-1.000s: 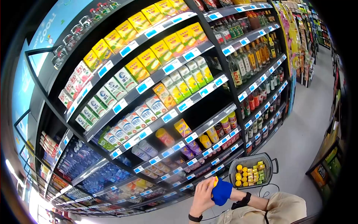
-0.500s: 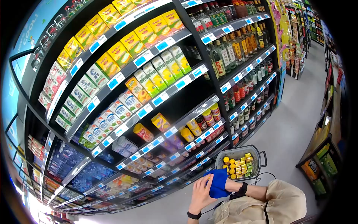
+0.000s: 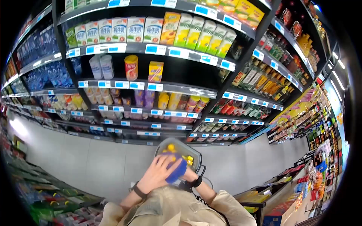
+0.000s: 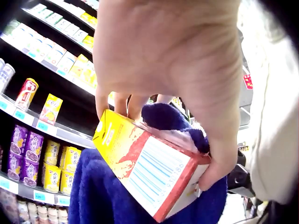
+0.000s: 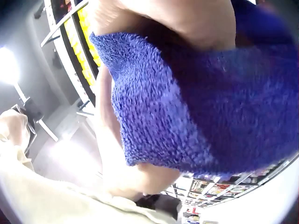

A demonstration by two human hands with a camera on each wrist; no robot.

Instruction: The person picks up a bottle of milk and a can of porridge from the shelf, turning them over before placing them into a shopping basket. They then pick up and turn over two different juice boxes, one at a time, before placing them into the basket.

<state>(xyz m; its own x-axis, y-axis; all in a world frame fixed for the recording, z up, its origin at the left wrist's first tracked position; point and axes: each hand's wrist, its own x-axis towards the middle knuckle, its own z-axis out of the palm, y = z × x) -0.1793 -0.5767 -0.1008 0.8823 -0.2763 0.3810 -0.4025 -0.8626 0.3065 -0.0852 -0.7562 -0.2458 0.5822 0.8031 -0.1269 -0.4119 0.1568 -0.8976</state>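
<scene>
In the head view both hands meet low in front of the body. My left hand [image 3: 155, 174] [image 4: 168, 51] grips a yellow and red carton [image 4: 159, 170], fingers along one side and thumb at the other, barcode facing the wrist camera. A blue plush cloth [image 3: 175, 172] [image 4: 98, 191] [image 5: 154, 107] lies behind and around the carton. My right hand [image 3: 189, 175] [image 5: 187, 21] holds the cloth, its fingers largely hidden in the folds. A grey basket [image 3: 200, 154] with several yellow packages stands on the floor just beyond the hands.
Shelves [image 3: 143, 48] of cartons, cans and bottles stretch across the front. A single yellow box [image 3: 155, 72] stands beside a red and yellow can [image 3: 131, 67]. Grey floor [image 3: 105, 158] runs below, with stocked displays [image 3: 56, 196] near the lower left and right.
The head view has turned, so the shelf now faces it more squarely, with the basket and hands nearer the middle. Both hands stay together at the cloth.
</scene>
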